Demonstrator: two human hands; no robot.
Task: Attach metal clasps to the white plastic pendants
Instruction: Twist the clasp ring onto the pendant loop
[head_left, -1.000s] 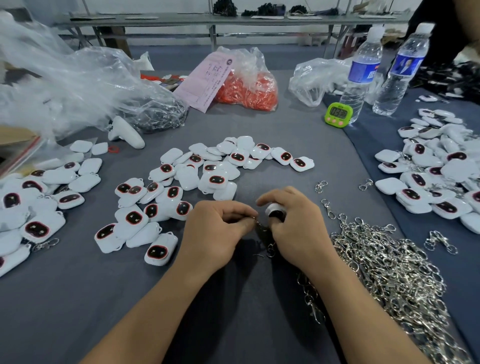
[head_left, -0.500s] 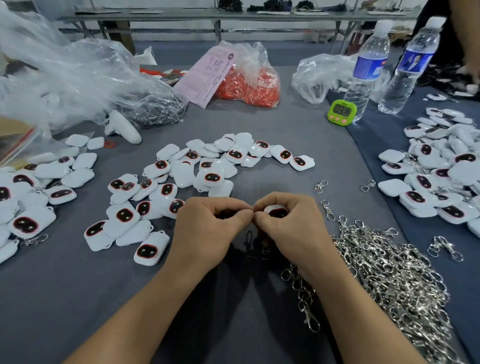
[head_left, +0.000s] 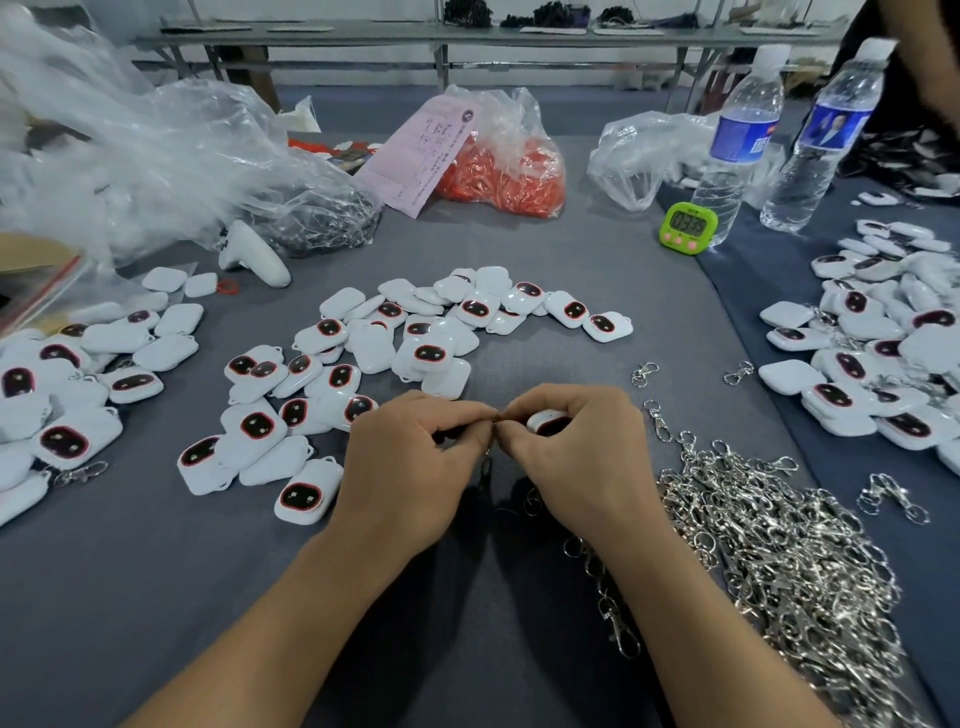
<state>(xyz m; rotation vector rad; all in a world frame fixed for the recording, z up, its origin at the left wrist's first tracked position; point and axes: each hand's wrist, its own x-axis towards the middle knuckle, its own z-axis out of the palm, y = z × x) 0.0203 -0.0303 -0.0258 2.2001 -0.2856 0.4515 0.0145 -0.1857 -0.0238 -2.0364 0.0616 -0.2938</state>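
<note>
My right hand (head_left: 576, 457) grips a white pendant (head_left: 546, 421) with a dark red-rimmed face, mostly hidden by its fingers. My left hand (head_left: 415, 462) pinches a metal clasp (head_left: 487, 467) that hangs down between the two hands; the fingertips of both hands meet at the pendant's edge. A spread of loose white pendants (head_left: 405, 343) lies just beyond the hands. A big heap of silver clasps (head_left: 779, 561) lies to the right of my right forearm.
More pendants lie at the left (head_left: 67, 395) and right (head_left: 883, 353) edges. Behind stand two water bottles (head_left: 743, 140), a green timer (head_left: 688, 227), a bag of orange parts (head_left: 504, 166) and crumpled clear plastic bags (head_left: 156, 166). A grey cloth (head_left: 208, 597) covers the table.
The two hands have come together, fingertips now touching at the pendant's edge. The clasp hangs between them.
</note>
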